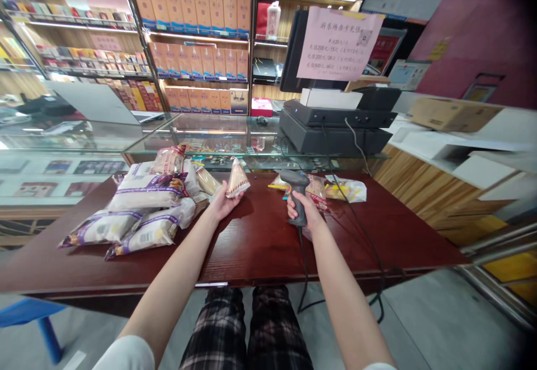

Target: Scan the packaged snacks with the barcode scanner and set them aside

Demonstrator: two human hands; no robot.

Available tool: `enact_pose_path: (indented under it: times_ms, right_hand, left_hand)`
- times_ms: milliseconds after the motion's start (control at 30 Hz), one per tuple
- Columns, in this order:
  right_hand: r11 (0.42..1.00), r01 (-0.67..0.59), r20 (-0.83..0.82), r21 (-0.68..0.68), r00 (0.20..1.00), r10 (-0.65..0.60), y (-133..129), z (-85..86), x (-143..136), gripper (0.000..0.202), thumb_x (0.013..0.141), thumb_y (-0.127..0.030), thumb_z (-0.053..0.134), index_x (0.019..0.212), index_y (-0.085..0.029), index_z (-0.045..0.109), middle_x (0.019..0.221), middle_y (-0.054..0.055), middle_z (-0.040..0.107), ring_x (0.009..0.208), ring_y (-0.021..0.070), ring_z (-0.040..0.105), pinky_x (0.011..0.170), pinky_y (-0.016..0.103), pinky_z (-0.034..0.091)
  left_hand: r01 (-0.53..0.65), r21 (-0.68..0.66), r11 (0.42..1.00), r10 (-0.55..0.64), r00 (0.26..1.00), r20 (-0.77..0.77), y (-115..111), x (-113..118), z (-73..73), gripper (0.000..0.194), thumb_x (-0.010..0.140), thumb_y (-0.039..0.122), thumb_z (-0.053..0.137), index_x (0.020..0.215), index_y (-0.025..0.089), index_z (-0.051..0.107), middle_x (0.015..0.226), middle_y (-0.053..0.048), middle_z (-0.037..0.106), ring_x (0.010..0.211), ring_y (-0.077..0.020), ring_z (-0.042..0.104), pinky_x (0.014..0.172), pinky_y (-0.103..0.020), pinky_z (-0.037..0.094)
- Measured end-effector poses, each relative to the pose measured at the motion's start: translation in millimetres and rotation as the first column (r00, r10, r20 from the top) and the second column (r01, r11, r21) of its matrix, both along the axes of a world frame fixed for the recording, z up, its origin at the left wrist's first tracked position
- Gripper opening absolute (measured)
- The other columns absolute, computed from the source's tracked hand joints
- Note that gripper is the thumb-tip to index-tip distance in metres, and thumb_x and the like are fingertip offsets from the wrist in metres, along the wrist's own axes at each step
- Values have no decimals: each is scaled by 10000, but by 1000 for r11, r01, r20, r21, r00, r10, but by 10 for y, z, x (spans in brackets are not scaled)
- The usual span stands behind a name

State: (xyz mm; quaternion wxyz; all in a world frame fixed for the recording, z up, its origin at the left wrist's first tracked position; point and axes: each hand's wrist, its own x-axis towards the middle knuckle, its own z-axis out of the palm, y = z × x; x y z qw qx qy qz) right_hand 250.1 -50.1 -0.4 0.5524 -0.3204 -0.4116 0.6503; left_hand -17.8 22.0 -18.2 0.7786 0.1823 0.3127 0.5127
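My left hand is closed around the lower part of a triangular packaged sandwich, held up beside the pile of packs. In my right hand is a dark barcode scanner, gripped by its handle, its head pointing left and its cable hanging down over the table edge. To the left lie several bagged bread packs with white and purple wrapping, stacked on one another. Behind the scanner sit more wrapped food packs, partly hidden by it.
A dark red table spans the front, with a glass display counter behind it. A cash drawer and a monitor bearing a pink handwritten sign stand at the back right. A cable crosses the table's right side. A blue stool is at lower left.
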Motion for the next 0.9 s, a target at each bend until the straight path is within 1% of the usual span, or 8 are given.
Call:
enact_pose_path:
  times_ms: [100,167,300,467,633,700,800,900]
  right_hand:
    - [1000,-2,-9,1,1000,2,3,-5,7,317,772,-404,694,814,-229,433,563,-83,483,342,63,376,356,210,332]
    - [1000,-3,-6,4,1000,3,3,-5,8,316,773,-402,692,814,-230,431,562,-83,480,343,65,379,359,211,332]
    - [1000,-18,-10,10,1000,18,-4,4,3,300,774,-399,684,844,-231,446,561,-84,475,341,66,370,357,209,321]
    - [998,-68,-10,9,998,68,-15,7,3,286,784,-424,658,881,-227,475,567,-83,460,341,62,336,358,209,313]
    - [990,-142,-11,13,990,142,-43,21,2,290,798,-440,624,947,-226,497,556,-84,450,333,62,321,354,207,301]
    - [983,-182,-22,25,983,182,-61,28,-1,322,803,-453,614,1002,-226,503,550,-87,448,327,63,313,350,205,295]
    - [975,-221,-27,35,975,222,-77,20,-12,343,807,-462,611,1030,-225,502,560,-86,457,324,60,308,346,206,293]
    - [973,-228,-11,29,974,228,-72,-7,-37,335,811,-446,614,1033,-223,499,572,-83,469,331,61,325,347,202,299]
  left_hand:
    - [23,65,998,-24,1000,17,-42,-18,31,299,944,330,505,1110,101,603,893,-113,691,660,-121,643,524,-174,530]
    - [54,64,996,-54,999,-5,-67,-18,51,227,927,272,523,1061,110,608,822,-85,685,591,-103,625,479,-159,503]
    - [117,69,991,-115,993,-28,-96,6,96,288,920,380,449,1008,155,604,731,-50,661,503,-131,605,374,-195,434]
    - [96,75,993,-92,994,-54,-103,11,117,383,903,492,372,903,182,598,622,-28,600,430,-131,533,379,-229,420]
    - [207,77,975,-208,978,-1,-113,-7,108,376,879,499,399,760,178,553,528,-12,511,415,-118,481,402,-224,411]
    - [179,69,981,-180,984,-4,-114,5,107,378,882,505,396,785,178,560,548,-19,536,427,-124,496,407,-229,418]
    - [63,44,997,-62,998,-26,-93,42,93,372,894,490,382,890,175,582,660,-44,618,484,-137,551,436,-241,453]
    - [10,62,998,-10,1000,11,-52,69,68,250,878,346,427,935,159,583,698,-40,622,518,-119,560,471,-221,462]
